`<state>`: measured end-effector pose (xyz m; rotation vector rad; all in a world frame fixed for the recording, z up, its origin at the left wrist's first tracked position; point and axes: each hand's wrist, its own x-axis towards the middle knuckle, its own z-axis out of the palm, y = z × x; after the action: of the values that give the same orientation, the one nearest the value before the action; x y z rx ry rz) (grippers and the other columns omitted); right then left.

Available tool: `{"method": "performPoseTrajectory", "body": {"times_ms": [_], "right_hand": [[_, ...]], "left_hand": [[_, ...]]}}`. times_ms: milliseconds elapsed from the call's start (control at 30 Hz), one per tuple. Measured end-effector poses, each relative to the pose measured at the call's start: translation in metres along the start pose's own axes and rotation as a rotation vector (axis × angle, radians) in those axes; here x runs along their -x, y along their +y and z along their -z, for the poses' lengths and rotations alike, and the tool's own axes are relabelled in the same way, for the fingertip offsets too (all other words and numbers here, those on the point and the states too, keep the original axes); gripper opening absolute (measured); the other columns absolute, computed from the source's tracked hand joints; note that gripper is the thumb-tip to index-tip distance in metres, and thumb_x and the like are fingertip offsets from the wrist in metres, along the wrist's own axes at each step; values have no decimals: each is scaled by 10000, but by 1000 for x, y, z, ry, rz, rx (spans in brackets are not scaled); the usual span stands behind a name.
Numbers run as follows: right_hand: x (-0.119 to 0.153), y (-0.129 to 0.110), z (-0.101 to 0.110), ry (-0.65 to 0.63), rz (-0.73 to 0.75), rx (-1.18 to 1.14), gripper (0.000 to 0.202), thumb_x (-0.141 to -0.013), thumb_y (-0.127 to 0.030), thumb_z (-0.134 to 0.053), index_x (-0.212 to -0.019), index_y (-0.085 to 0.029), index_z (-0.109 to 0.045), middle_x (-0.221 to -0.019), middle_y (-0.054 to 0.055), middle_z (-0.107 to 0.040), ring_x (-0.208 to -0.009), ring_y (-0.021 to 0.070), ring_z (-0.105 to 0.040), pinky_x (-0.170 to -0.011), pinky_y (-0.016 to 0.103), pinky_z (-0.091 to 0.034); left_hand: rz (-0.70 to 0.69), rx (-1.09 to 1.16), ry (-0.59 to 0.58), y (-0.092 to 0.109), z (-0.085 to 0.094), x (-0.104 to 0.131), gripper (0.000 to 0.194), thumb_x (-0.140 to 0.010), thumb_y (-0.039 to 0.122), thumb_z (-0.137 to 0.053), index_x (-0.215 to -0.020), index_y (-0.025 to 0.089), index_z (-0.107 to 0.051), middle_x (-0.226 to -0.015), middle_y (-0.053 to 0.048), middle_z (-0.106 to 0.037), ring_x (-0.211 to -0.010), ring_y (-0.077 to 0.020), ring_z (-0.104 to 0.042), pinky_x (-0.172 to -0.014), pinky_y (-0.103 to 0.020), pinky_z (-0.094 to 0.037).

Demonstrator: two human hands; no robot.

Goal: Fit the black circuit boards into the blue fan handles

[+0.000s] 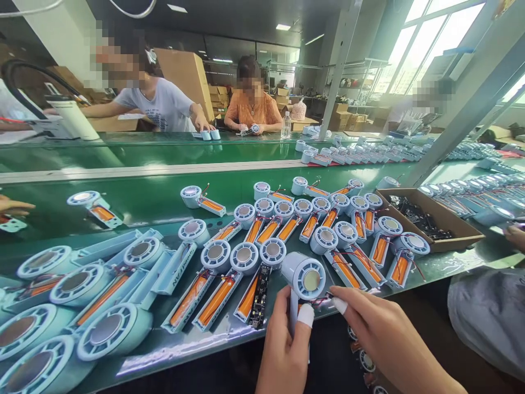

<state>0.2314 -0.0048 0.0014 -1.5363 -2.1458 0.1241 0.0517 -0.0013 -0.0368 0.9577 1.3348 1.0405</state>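
Note:
My left hand (285, 342) is closed around the handle of a light blue handheld fan (293, 268), its round head tilted up with a silver disc in the middle. A white finger cot covers the left thumb. Close by on the right, my right hand (381, 328) pinches the end of a thin wire (318, 300) coming from this fan; a white cot is on a fingertip. What sits at the wire's tip is too small to make out. Left of the fan, a narrow black circuit board (260, 298) lies across another fan housing (246, 298) with an orange battery inside.
Many similar fans (244, 257) lie over the bench. A cardboard box (455, 241) of black boards stands at right. Behind runs a green conveyor belt (143, 191) carrying a few fans. Several people sit opposite; other people's hands (16, 206) show at both edges. A slanted post (463, 104) rises at right.

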Motion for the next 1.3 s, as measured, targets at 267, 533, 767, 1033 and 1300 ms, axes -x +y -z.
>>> {"method": "performPoseTrajectory", "body": {"times_ms": [267,533,767,1033,1300], "right_hand": [[-10,-6,18,-2,285,288,328,-980,-68,-337,-1118,-154,-622,-719,17,-681,-500,151,-657,-442,264,-405],[-7,-7,23,120,260,332,276,-1012,-125,-378,-1167,-173,-601,-787,45,-713,-602,161,-699,-540,255,-481],[-8,-8,23,6,336,333,375,-916,-15,-359,-1203,-168,-546,-696,1,-666,-511,160,-634,-483,286,-395],[-7,-21,31,-228,293,50,215,-900,-118,-540,-1020,-272,-630,-738,-9,-723,-573,175,-666,-520,247,-448],[-3,-18,23,-190,-124,-461,89,-879,-321,-694,-841,-253,-738,-780,15,-741,-734,209,-687,-654,257,-554]], "left_hand": [[-75,-13,3,9,-3,-3,563,-862,569,-625,-1281,194,-587,-1231,-120,-710,-1114,-288,-650,-912,-323,-525],[-136,-132,-70,23,-4,-2,535,-836,394,-645,-1325,197,-559,-1325,-135,-665,-1277,-347,-570,-1063,-411,-421],[-159,-129,17,12,-1,-2,500,-945,465,-502,-1357,191,-576,-1430,-122,-617,-1373,-319,-508,-1106,-388,-390],[-121,-120,42,9,-2,1,493,-915,481,-543,-1320,208,-609,-1361,-111,-665,-1320,-336,-549,-1087,-394,-415],[-45,-67,27,4,1,4,525,-904,515,-540,-1340,229,-601,-1417,-87,-623,-1349,-323,-512,-1116,-392,-388]]}}
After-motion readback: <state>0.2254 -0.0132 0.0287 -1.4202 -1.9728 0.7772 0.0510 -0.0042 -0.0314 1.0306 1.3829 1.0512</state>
